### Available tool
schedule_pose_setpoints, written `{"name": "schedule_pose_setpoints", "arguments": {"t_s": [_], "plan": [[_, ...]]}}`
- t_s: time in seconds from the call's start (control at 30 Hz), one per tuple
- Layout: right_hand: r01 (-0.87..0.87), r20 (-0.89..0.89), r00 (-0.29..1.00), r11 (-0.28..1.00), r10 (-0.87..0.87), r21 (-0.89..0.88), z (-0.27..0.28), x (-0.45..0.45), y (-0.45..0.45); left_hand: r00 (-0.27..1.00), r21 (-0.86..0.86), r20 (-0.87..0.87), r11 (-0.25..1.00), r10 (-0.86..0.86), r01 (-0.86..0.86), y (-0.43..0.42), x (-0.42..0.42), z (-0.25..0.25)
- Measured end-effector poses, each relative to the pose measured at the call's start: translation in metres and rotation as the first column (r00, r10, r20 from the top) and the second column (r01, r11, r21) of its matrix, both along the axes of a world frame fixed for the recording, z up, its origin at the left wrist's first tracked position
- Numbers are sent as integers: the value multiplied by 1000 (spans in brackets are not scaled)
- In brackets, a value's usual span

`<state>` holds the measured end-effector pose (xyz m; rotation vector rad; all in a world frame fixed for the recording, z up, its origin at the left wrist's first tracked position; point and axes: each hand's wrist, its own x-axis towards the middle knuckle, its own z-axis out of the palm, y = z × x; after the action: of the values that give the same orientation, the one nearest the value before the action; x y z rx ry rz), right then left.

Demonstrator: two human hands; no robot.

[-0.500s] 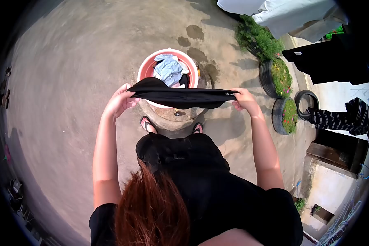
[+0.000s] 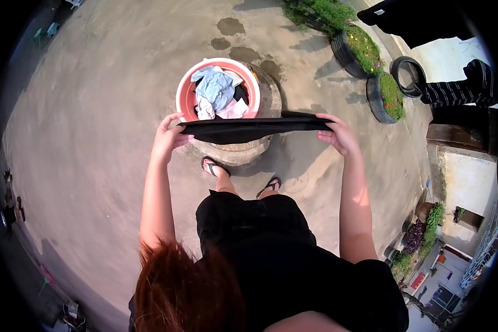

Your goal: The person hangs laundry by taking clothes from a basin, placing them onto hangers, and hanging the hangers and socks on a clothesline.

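A black cloth (image 2: pixel 249 128) is stretched taut between my two hands, out in front of my body. My left hand (image 2: pixel 169 137) is closed on its left end, and my right hand (image 2: pixel 340 134) grips the right end between thumb and fingers. Beyond the cloth stands a pink basin (image 2: pixel 181 99) with light blue, white, pink and black clothes (image 2: pixel 216 89) heaped inside. The cloth passes in front of the basin's near edge. Beneath the basin is a round concrete block (image 2: pixel 235 154).
Tire planters (image 2: pixel 377 99) with grass and flowers stand at the right, beside an empty tire (image 2: pixel 408 76). A striped dark garment (image 2: pixel 459 88) and a black one (image 2: pixel 418 19) hang at the far right. Wet patches mark the concrete ground (image 2: pixel 94 138).
The view has turned and shifted, so the planters and hanging clothes sit higher. The black cloth now looks straighter and narrower. Both hands still hold its ends.
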<state>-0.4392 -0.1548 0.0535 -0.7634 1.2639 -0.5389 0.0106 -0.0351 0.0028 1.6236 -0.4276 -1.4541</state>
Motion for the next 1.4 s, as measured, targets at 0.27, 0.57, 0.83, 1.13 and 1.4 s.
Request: {"name": "schedule_pose_setpoints", "arguments": {"t_s": [0.27,0.57,0.83,1.13,1.4], "plan": [[298,127,945,954,-300,37,-25,-106,95,904,-16,-398,987,-155,162,20,-87,-31],[681,565,711,613,-419,-402,110,-306,250,952,-637,-82,750,-295,178,33,-340,163],[998,998,-54,12,33,54,89,-371,446,825,-903,103,296,-556,312,176,-519,291],[-258,-258,-63,265,-964,-929,102,-382,374,603,-636,43,444,-797,632,195,-576,126],[-237,-324,-149,352,-934,-905,162,-394,313,482,-512,-3,416,-876,752,109,-627,81]]}}
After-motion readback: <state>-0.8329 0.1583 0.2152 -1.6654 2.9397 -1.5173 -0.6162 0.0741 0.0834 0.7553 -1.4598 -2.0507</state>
